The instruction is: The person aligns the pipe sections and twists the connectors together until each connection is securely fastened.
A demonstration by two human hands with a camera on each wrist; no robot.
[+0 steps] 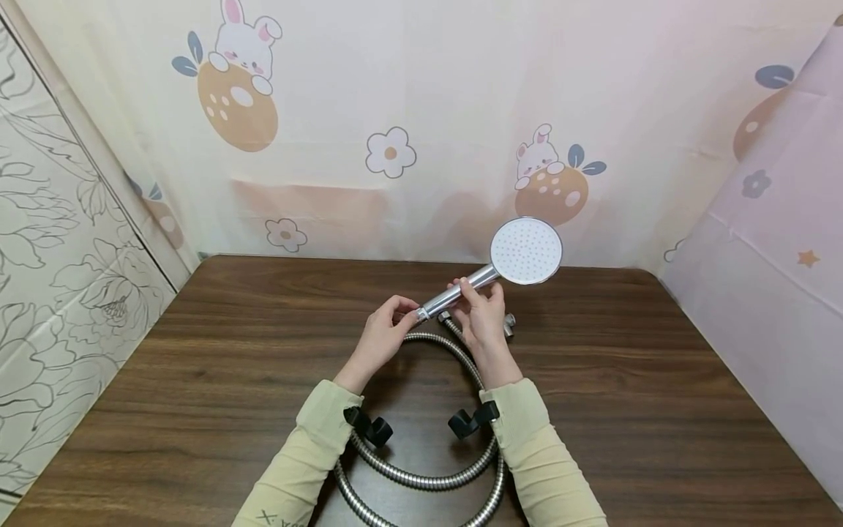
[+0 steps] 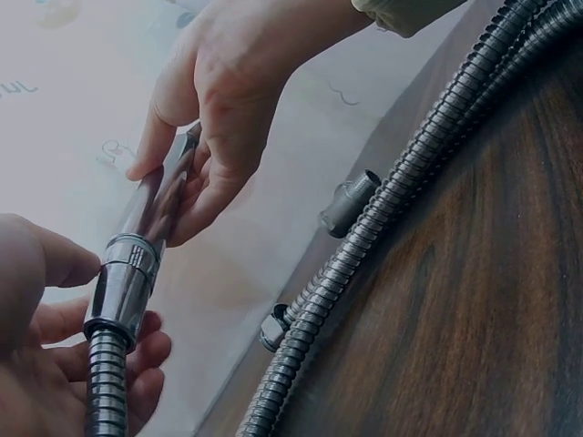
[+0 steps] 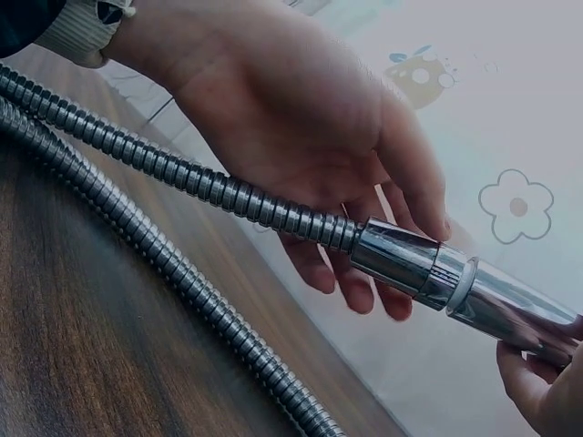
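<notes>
A chrome hand shower (image 1: 526, 251) with a white dotted spray face tilts up to the right above the table. My right hand (image 1: 484, 322) holds its handle (image 2: 159, 200) between thumb and fingers. At the handle's lower end, my left hand (image 1: 384, 333) pinches the hose's conical connector (image 3: 396, 259) between thumb and fingers. The connector meets the handle end to end, and a pale ring (image 3: 463, 285) shows at the joint in the right wrist view. From the connector runs a ribbed metal hose (image 1: 428, 483), looped on the table under both forearms.
The hose's other end, with a hex nut (image 2: 273, 328), lies on the brown wooden table (image 1: 658, 410). A small metal fitting (image 2: 351, 202) sits near it, just beyond my right hand. A patterned curtain (image 1: 454, 88) hangs behind the table's far edge.
</notes>
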